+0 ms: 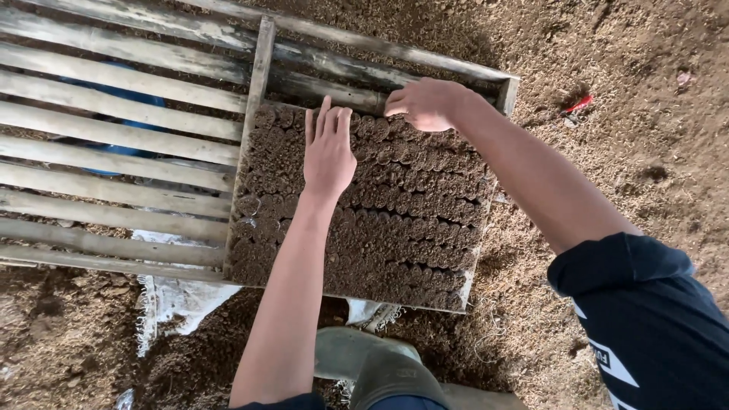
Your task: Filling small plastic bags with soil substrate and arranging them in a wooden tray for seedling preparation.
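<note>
A wooden slatted rack (256, 91) lies on the ground with one section packed with rows of small brown soil-filled cylinders (410, 220). My left hand (328, 148) lies flat, palm down and fingers together, on the top rows of cylinders. My right hand (425, 102) is curled at the far edge of the packed section, fingertips pinching at a cylinder in the top row. Whether it holds one is hard to tell.
The left part of the rack has bare wooden slats (114, 144), with something blue (121, 95) beneath. A white woven sack (178, 300) lies under the rack's near edge. Loose brown soil and sawdust (623, 152) cover the ground. A small red item (579, 104) lies at right. A green boot (364, 361) is below.
</note>
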